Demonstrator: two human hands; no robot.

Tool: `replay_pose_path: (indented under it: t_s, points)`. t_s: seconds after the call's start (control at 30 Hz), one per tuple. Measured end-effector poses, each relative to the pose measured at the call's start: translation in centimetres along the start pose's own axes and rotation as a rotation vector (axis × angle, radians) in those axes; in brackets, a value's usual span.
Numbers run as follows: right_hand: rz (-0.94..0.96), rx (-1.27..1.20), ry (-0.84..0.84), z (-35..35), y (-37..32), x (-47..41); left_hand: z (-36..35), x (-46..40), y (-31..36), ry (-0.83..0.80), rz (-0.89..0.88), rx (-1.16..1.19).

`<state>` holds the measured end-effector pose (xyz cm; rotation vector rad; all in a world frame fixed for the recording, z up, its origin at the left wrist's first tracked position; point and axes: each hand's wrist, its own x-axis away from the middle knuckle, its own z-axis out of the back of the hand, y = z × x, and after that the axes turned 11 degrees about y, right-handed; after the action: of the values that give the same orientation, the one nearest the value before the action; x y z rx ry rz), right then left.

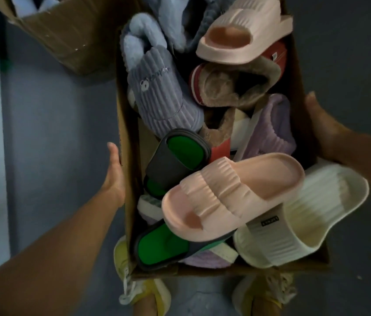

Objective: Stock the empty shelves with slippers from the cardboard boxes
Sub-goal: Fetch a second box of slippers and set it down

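My left hand (pixel 115 169) lies flat against the left wall of the cardboard box (pixel 126 142), fingers straight and pressing on the outside, the thumb along the edge. My right hand (pixel 321 124) presses the opposite wall from the right; I see its fingers stretched along the cardboard, though whether the tips curl under the box I cannot tell. Between the two palms the box is held up in front of me, open at the top and heaped with slippers. Nearest me a pale pink slide (pixel 230 197) lies on top of the pile, and just beside it, at the right corner, a cream ribbed slide (pixel 305 226) hangs over the rim. Under the pink one I see two dark slides with green insoles (pixel 180 153), one above the other. Farther in sits a grey corduroy slipper with a small bear mark (pixel 157 96), a brown fur-lined slipper with a red sole (pixel 227 85), a lilac corduroy slipper (pixel 273 128), and a second pink slide (pixel 241 35) at the far end. Below the box my yellow shoes (pixel 141 290) show on the grey floor (pixel 54 133). At upper left stands a second cardboard box (pixel 61 35) with pale blue fluffy slippers inside.
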<state>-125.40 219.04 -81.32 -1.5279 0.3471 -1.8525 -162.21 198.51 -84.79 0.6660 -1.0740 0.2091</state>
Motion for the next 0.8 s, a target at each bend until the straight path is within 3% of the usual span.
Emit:
replay_pose_path:
  t_s: [0.1, 0.2, 0.33, 0.5, 0.63, 0.8]
  points:
    - [-0.216, 0.136, -0.02, -0.2, -0.9, -0.6, -0.6, -0.3, 0.0, 0.06, -0.014, -0.062]
    - [-0.265, 0.161, -0.023, -0.5, -1.6, -0.7, -1.3, 0.6, 0.6, 0.088, -0.018, -0.147]
    - [-0.152, 0.184, 0.156, -1.5, -2.9, 0.3, -0.8, 1.6, 1.7, 0.129, -0.033, -0.269]
    - [0.019, 0.213, 0.352, -2.1, -3.8, 2.7, -0.4, 4.7, 2.5, 0.137, -0.106, -0.088]
    - [0.123, 0.133, 0.387, -2.8, -3.5, 5.7, 1.3, 9.1, 1.6, 0.122, -0.206, -0.039]
    - [0.171, 0.007, 0.36, -3.8, -1.7, 10.9, 2.8, 15.0, -0.8, 0.052, -0.2, -0.083]
